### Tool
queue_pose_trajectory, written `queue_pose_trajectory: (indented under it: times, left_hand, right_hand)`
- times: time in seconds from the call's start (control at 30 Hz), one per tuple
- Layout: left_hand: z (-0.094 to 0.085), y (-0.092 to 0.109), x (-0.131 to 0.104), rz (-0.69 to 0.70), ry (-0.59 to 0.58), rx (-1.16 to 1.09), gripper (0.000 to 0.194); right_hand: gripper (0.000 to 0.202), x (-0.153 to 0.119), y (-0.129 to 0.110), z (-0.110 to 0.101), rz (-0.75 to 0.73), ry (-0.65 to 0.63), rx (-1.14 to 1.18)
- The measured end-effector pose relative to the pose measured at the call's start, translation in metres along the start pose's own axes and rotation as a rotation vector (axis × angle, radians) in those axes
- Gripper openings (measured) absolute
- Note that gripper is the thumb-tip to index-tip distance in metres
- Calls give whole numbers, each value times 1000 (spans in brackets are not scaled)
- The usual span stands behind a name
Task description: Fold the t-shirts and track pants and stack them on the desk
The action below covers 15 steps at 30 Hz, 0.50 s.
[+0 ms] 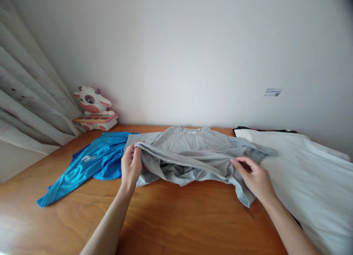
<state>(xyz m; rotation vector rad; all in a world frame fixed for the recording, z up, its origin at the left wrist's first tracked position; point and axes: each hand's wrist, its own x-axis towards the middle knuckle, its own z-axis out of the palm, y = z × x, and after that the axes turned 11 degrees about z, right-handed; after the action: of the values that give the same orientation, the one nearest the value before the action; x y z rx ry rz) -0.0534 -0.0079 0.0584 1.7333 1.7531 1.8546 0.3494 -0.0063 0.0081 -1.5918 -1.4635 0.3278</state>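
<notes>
A grey T-shirt (190, 143) lies across the wooden table, its collar toward the wall and its lower edge bunched toward me. My left hand (131, 164) pinches the raised hem at the left. On the right, my right hand (252, 174) grips the shirt's front layer between thumb and fingers. Between the two hands the hem is lifted, and folds of the fabric beneath show. Small pale lettering sits on the chest. Part of a blue garment (103, 155) lies under or against the shirt's left side; exactly how they overlap I cannot tell.
White fabric (309, 166) with some black cloth at its edges covers the table's right side. A cow-shaped toy keyboard (95, 113) stands at the back left, near a curtain (27, 86). Behind the table (176, 218) rises a pale wall with a small label (272, 92).
</notes>
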Motion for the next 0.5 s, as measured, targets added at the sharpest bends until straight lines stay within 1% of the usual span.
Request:
queue_pose_trajectory:
  times: [0.03,0.1,0.17,0.2,0.27,0.33,0.4,0.47,0.5]
  left_hand:
    - [-2,-2,2,-22,41,-11,32]
    - [-4,-8,5,-27,58,14,34]
    - [-3,-15,5,-21,9,81,35]
    - [-2,-18,4,-24,-34,126,36]
    - [1,-22,2,-34,-156,240,36]
    - [5,-22,-1,-39,-285,344,30]
    - [7,-19,-4,-42,-362,368,20]
    - [6,-15,-6,-45,-393,318,23]
    - [6,-12,-7,-36,-418,291,26]
  right_hand:
    - [38,2,2,0,-15,33,-3]
    - [39,3,4,0,-82,82,-48]
    - [38,3,3,0,-157,92,-112]
    - [38,2,2,0,-185,61,-132]
    - [34,-2,-2,0,-220,-52,-132]
    - [34,-8,-7,0,-234,-215,-127]
    - [47,-13,-11,-1,-261,-386,-177]
    - [66,-17,-12,0,-305,-520,-263]
    - [70,-17,-12,1,-323,-552,-298]
